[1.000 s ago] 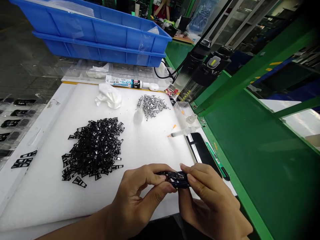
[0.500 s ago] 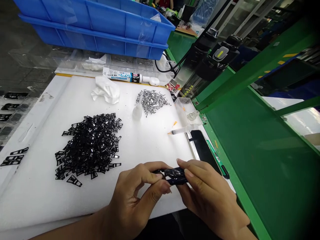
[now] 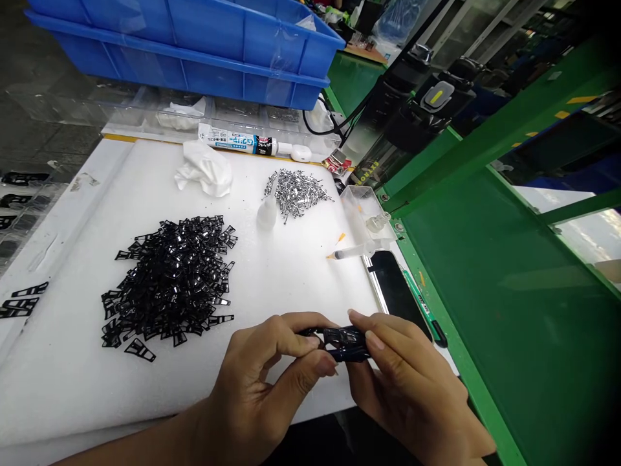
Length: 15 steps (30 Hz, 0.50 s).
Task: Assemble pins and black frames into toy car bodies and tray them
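Note:
Between my two hands is a glossy black plastic part (image 3: pixel 345 338), partly covered by the fingers. My left hand (image 3: pixel 272 369) pinches its left end between thumb and fingers. My right hand (image 3: pixel 412 375) grips the right end, its fingertips on top and the rest curled beneath. To the left, a large pile of small black frame-shaped pieces (image 3: pixel 174 278) lies on the white work mat (image 3: pixel 281 285). Farther back is a heap of small silvery metal pins or screws (image 3: pixel 298 193). A translucent dropper bottle (image 3: pixel 266 213) stands beside that heap.
Right of centre lie a syringe with an orange tip (image 3: pixel 352 251), a phone (image 3: pixel 398 288) and a green pen-like tool (image 3: pixel 424 307). Blue bins (image 3: pixel 194 58), a glue tube (image 3: pixel 237 141) and crumpled tissue (image 3: pixel 206 171) line the back. A green metal frame (image 3: pixel 509 259) borders the right.
My hands keep their hold on the black part, which has shifted slightly right in view. The camera view has moved a little; the things on the mat look unchanged.

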### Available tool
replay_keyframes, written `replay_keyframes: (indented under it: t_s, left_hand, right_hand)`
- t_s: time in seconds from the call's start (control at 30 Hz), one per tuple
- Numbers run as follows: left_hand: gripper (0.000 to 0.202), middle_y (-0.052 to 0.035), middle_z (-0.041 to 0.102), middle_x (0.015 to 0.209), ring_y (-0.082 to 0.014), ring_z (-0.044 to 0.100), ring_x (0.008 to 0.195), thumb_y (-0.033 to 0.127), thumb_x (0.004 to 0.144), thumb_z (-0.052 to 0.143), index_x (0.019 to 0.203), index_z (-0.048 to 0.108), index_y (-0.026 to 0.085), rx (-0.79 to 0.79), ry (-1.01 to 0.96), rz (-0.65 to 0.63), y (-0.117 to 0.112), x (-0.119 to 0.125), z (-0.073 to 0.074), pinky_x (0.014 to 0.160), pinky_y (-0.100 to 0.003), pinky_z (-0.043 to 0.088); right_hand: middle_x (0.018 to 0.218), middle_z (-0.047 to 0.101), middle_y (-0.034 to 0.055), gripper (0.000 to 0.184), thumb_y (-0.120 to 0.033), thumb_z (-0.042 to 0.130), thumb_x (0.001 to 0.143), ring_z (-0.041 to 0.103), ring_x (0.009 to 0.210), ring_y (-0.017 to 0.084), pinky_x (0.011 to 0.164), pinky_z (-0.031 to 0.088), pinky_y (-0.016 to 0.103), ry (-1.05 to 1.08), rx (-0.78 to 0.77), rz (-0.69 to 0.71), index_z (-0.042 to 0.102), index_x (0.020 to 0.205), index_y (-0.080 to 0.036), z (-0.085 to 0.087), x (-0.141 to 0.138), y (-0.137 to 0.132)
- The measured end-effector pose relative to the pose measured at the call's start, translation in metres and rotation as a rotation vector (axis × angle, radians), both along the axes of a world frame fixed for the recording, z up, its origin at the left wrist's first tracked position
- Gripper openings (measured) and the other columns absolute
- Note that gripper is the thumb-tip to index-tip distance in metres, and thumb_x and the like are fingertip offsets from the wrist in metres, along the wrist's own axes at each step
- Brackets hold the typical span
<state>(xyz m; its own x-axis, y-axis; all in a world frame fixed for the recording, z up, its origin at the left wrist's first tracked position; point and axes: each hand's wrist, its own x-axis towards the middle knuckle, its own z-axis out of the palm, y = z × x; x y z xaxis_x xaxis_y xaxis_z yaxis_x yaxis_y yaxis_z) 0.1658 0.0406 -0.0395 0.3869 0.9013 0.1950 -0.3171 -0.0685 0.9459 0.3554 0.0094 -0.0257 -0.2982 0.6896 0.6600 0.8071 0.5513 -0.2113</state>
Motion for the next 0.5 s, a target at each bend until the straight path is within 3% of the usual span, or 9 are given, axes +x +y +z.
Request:
replay_keyframes:
  t_s: [0.2,0.4,0.5]
  left_hand:
    - [0.022,-0.0007,0.073,0.111,-0.0155,0.074,0.086,0.002,0.089,0.061,0.094,0.063,0.023,0.046,0.010,0.034,0.001,0.000,0.001,0.080,-0.030,0.062]
    - [0.027,-0.0023,0.070,0.116,-0.0175,0.073,0.094,-0.002,0.087,0.060,0.100,0.062,0.022,0.082,0.004,0.051,-0.005,0.002,-0.004,0.085,-0.032,0.062]
    - [0.021,-0.0035,0.071,0.116,-0.0174,0.073,0.094,0.000,0.089,0.060,0.095,0.060,0.020,0.044,0.001,0.045,-0.004,0.003,-0.004,0.086,-0.033,0.061]
  right_hand:
    - [0.094,0.070,0.0138,0.039,0.002,0.070,0.075,0.070,0.080,0.021,0.061,0.061,0.032,0.057,0.028,-0.039,0.059,0.109,-0.013,-0.005,-0.005,0.001]
    - [0.117,0.065,0.0197,0.048,-0.001,0.066,0.083,0.065,0.108,0.026,0.080,0.062,0.043,0.041,-0.092,0.081,0.053,0.128,-0.011,-0.006,0.005,0.000]
    - [0.115,0.065,0.0205,0.048,-0.002,0.068,0.083,0.065,0.108,0.026,0.079,0.062,0.042,0.018,-0.079,0.102,0.053,0.128,-0.010,-0.006,0.009,0.000]
